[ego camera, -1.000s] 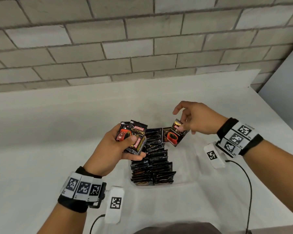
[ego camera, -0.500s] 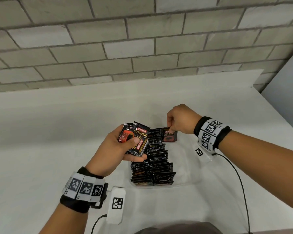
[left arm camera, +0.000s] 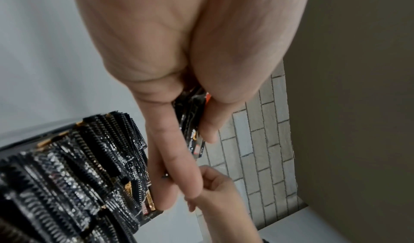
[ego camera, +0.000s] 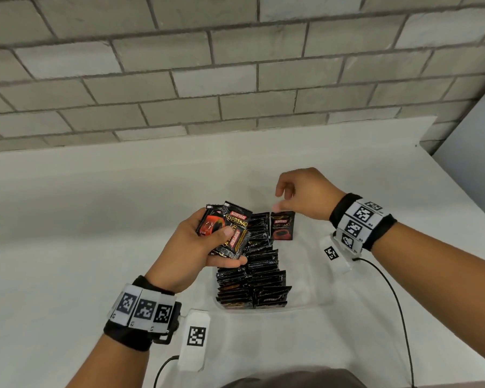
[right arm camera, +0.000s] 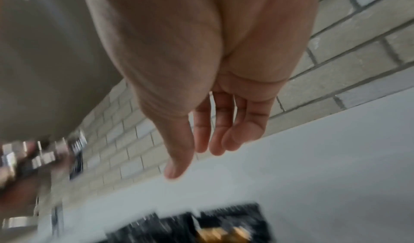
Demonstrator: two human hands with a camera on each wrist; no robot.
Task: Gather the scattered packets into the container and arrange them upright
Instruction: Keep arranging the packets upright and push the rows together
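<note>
My left hand [ego camera: 221, 242] grips a fanned bunch of black and red coffee packets [ego camera: 233, 222] over the near-left part of the clear container [ego camera: 308, 278]. In the left wrist view, thumb and fingers clamp the bunch of packets [left arm camera: 192, 122]. Two rows of packets [ego camera: 261, 275] stand upright in the container. At the far end of the right row stands one packet [ego camera: 282, 226], face towards me. Just above it hovers my right hand [ego camera: 280, 200], holding nothing. Its fingers [right arm camera: 215, 140] hang relaxed in the right wrist view.
The container sits on a white counter [ego camera: 95, 219] against a grey brick wall [ego camera: 235, 65]. Its right half holds no packets. A cable [ego camera: 389, 289] trails from my right wrist across the counter, and another cable [ego camera: 163, 371] hangs from my left wrist.
My right hand carried one packet down to the far end of the right row, let it go standing there, and has lifted just off it. The left hand keeps its bunch.
</note>
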